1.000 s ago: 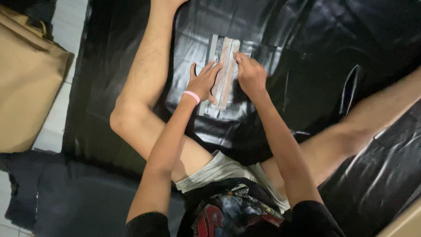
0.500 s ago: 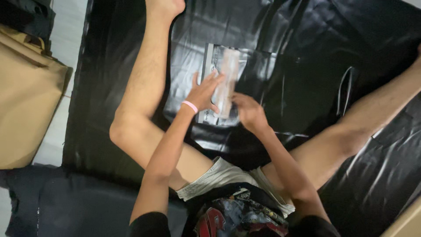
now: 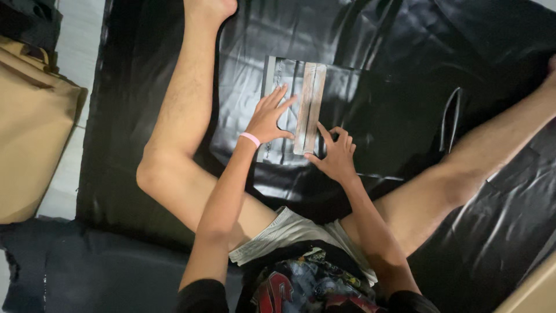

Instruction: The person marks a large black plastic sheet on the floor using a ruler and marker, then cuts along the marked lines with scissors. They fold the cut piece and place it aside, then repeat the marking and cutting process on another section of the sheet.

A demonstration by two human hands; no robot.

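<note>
- Left hand (image 3: 267, 119): flat, fingers spread, palm down on a grey plastic mailer bag (image 3: 285, 110). Pressing, not gripping.
- Right hand (image 3: 334, 155): fingers splayed and bent, tips on the lower end of the bag's pale adhesive strip (image 3: 309, 107). Nothing clasped.
- Pink wristband (image 3: 250, 139) on the left wrist.
- Mailer bag lies flat on black plastic sheeting (image 3: 405, 104), between the person's spread legs, closer to the left leg (image 3: 179, 133).
- Strip runs lengthwise along the bag's right side, just beside the left fingertips.
- Right leg (image 3: 463, 168) stretches off to the upper right.
- Tan bag (image 3: 32, 150) on the floor at far left, well apart from the sheeting work.
</note>
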